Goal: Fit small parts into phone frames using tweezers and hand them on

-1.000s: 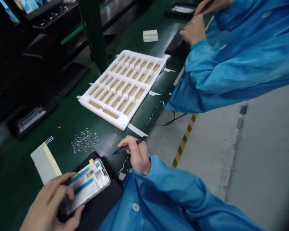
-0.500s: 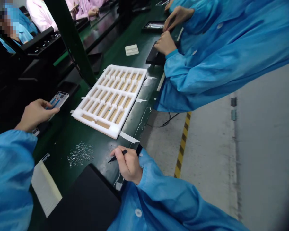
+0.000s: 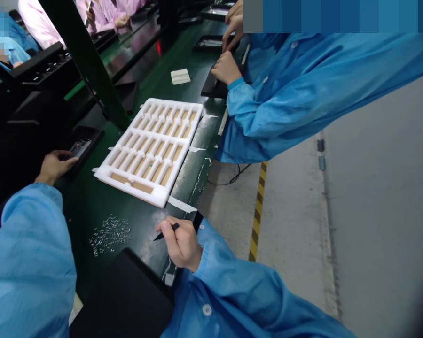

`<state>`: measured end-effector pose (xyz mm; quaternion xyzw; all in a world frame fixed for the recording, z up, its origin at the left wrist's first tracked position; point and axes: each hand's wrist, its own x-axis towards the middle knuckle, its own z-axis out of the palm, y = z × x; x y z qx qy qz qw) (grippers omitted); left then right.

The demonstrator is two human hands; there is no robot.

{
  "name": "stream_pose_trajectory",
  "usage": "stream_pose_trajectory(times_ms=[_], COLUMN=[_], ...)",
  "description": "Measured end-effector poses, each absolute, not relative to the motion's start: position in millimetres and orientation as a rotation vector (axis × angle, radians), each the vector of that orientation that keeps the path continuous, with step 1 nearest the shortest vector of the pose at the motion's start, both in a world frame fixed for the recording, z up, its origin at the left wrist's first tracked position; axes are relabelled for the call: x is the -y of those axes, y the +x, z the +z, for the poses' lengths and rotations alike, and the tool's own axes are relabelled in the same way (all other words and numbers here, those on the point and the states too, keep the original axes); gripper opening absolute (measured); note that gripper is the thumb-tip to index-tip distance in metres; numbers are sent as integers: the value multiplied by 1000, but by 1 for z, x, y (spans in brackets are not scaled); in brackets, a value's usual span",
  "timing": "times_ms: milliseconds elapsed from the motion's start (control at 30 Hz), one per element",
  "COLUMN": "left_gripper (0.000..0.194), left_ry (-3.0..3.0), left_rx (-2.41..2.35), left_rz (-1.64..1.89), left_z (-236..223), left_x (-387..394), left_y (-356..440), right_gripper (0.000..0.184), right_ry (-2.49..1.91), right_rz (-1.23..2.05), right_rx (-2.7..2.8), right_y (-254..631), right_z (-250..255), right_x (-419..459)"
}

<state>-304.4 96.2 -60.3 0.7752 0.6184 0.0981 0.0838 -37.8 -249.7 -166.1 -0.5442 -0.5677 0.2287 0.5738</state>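
At the left, my left hand (image 3: 57, 167) is closed by its fingertips on the near end of a phone-like device (image 3: 80, 148) with its inside showing. This device lies at a dark tray (image 3: 93, 136); the hand hides its lower end. Above the table's near edge, my right hand (image 3: 182, 244) pinches slim black tweezers (image 3: 165, 232), their pointed tip aimed left and down. Left of that tip, many tiny shiny metal pieces (image 3: 111, 234) lie scattered on the green table (image 3: 141, 220).
A white foam tray (image 3: 160, 191) with several slots is taped to the table. A black flat box (image 3: 127, 295) sits close in front of me. Beyond, a co-worker's hands (image 3: 227, 68) work over a black tray (image 3: 211, 87). A green post (image 3: 88, 61) rises behind the foam tray.
My left hand has lowered the device from a tilted position to the dark tray. The right hand still holds the tweezers in nearly the same place. The view has shifted slightly.
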Motion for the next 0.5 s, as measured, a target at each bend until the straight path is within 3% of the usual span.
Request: stream_pose_trajectory(times_ms=[300, 500], left_gripper=[71, 56], left_ry=[2308, 2242], left_rx=[-1772, -1469], left_rz=[421, 332], left_z=[-17, -18], left_x=[-32, 84], left_y=[-266, -240], right_gripper=[51, 59], right_ry=[-1310, -1322], right_rz=[549, 641], right_rx=[1344, 1332], right_y=[-39, -36], right_z=[-164, -157], right_x=[249, 249])
